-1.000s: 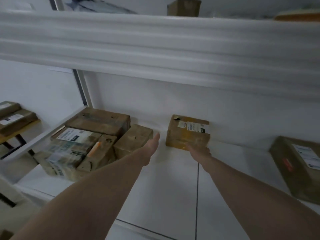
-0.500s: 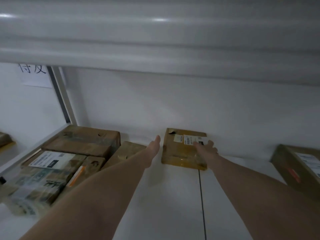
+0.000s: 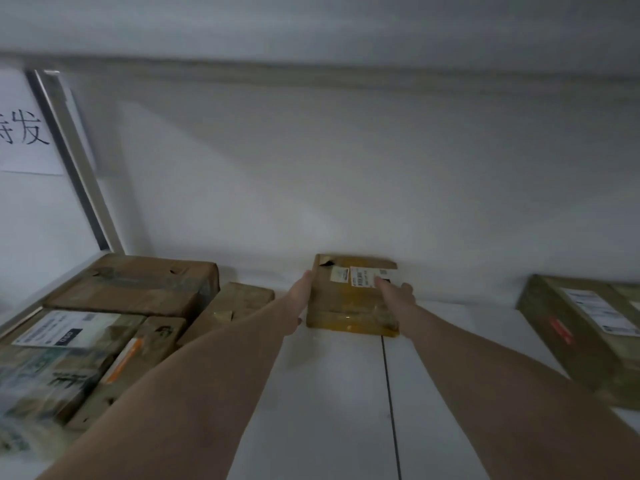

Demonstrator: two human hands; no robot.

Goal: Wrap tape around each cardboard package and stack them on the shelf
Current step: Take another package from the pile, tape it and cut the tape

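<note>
Brown cardboard package (image 3: pixel 349 303) glossed with yellowish tape, bearing a white barcode label (image 3: pixel 363 277); white shelf (image 3: pixel 332 393) with a dark seam; white sign (image 3: pixel 24 133) with black characters.

wall: white (image 3: pixel 346 188), runs behind everything at the far side.
paper sign: white sheet (image 3: pixel 24 133) on the far left, partly cut off by the frame edge, with black handwritten characters.
upright post: pale metal strip (image 3: pixel 79 164) just right of the sign, leaning in the picture from upper left down to lower right.
upper board: grey underside (image 3: pixel 311 26) across the top, blurred.
</note>
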